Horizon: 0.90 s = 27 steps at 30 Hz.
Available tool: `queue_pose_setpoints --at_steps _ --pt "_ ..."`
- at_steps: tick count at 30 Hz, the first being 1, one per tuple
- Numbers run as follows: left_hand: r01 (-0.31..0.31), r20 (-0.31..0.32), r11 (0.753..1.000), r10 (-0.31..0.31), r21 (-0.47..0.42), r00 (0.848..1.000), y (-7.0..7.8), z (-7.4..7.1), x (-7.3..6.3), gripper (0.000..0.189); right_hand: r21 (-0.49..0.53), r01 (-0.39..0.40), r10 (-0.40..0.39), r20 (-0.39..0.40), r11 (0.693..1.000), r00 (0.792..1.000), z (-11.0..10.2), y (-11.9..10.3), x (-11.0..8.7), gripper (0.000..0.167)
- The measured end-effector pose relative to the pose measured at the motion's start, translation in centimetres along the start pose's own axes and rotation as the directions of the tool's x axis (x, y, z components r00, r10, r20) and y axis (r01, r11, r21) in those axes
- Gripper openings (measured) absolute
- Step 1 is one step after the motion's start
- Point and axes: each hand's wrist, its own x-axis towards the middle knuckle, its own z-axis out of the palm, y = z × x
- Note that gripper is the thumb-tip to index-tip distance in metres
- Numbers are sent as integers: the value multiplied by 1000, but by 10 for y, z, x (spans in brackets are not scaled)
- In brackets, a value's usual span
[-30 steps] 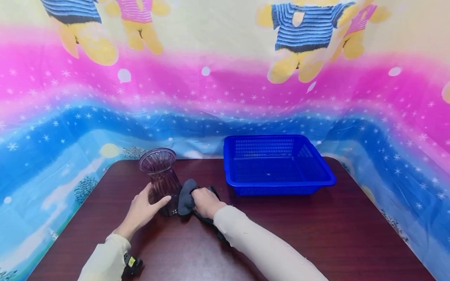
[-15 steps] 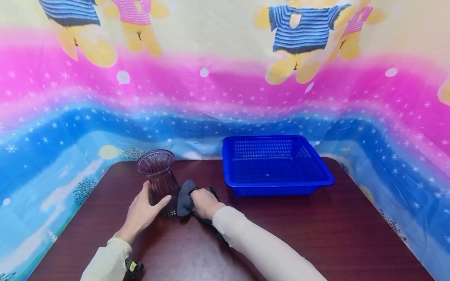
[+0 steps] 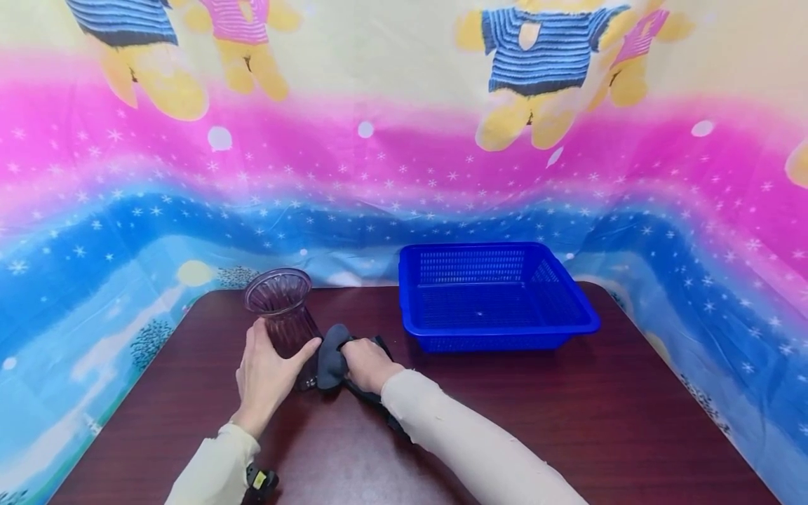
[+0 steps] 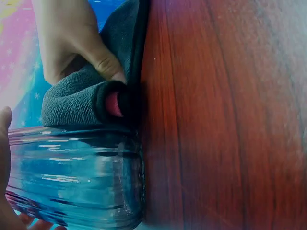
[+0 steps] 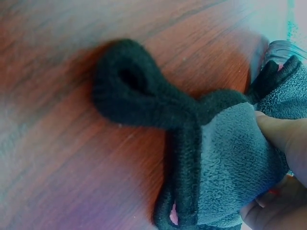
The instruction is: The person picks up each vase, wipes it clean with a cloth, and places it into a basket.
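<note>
A purple-tinted glass vase (image 3: 287, 330) with ribbed sides and a flared rim stands on the table's left half. My left hand (image 3: 268, 372) grips its lower body from the near left, thumb across the front and fingers round the far side. In the left wrist view the vase's clear base (image 4: 96, 182) meets the tabletop. My right hand (image 3: 368, 365) holds a bunched dark grey cloth (image 3: 333, 358) against the vase's right side, low down. Loose folds of cloth (image 5: 230, 158) trail below that hand in the right wrist view, with a little pink showing.
A blue plastic basket (image 3: 499, 340) with slotted walls stands at the back right of the dark red wooden table (image 3: 568, 421). Behind the table hangs a colourful curtain (image 3: 379, 168) printed with bears and snowflakes.
My left hand and forearm have shifted right along the vase, and the thumb now lies closer to the cloth. The right hand keeps the cloth at nearly the same spot.
</note>
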Motion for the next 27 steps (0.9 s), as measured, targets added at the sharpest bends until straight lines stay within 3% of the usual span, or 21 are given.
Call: queue_pose_setpoints --at_steps 6,14,27 --pt "18 -25 1000 -18 3 1000 0 -1 -2 102 -6 3 -3 -8 1000 1000 0 0 -1 10" --pt "26 24 1000 -26 -9 999 0 -6 0 102 -17 6 -6 -10 1000 1000 -2 -1 -3 10" --pt "-20 127 999 26 -46 992 -8 -16 14 88 -15 47 -47 -46 999 998 5 5 0 11"
